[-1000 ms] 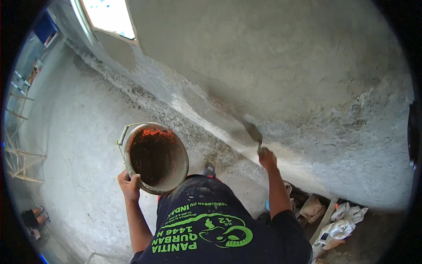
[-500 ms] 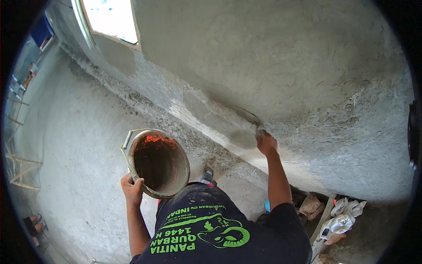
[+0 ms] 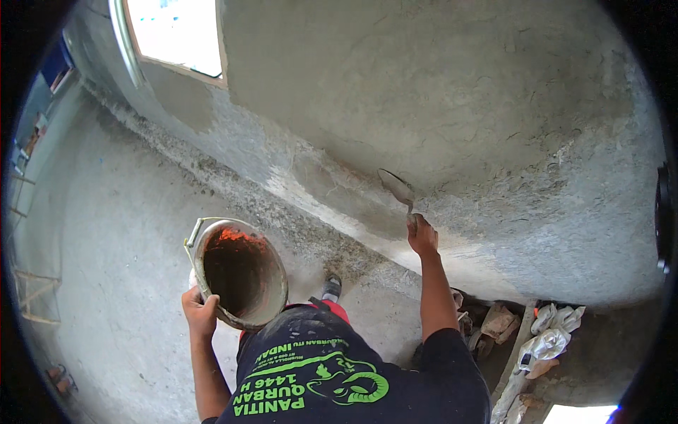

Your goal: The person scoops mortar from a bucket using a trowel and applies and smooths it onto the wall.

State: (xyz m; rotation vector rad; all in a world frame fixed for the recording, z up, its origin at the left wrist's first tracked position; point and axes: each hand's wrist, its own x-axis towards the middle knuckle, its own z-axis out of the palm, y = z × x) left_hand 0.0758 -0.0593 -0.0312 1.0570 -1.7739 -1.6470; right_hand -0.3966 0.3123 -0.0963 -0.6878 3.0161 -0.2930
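A bucket (image 3: 277, 300) hangs tilted at my left side, its rim crusted with grey mortar and its inside wall showing orange. My left hand (image 3: 200, 311) grips the rim, thumb over the edge. Dark grey residue coats the inside; how much mortar lies at the bottom I cannot tell. Out to the right, my right hand (image 3: 423, 234) is closed round the handle of a trowel (image 3: 397, 187). The trowel's blade points up and left, close to the lower part of the plastered wall (image 3: 424, 92); whether it touches I cannot tell.
A bright window opening (image 3: 176, 32) is at the upper left. Mortar crumbs (image 3: 233, 180) line the floor (image 3: 134, 261) along the wall's foot. Crumpled plastic bags (image 3: 551, 343) and a wooden board (image 3: 514, 353) lie at the lower right. Bamboo poles (image 3: 35, 297) stand far left, near someone's foot (image 3: 62, 380).
The trowel's blade has turned, showing its flat face now instead of a thin edge. My right hand has shifted slightly. The bucket and left hand sit a little further left and lower.
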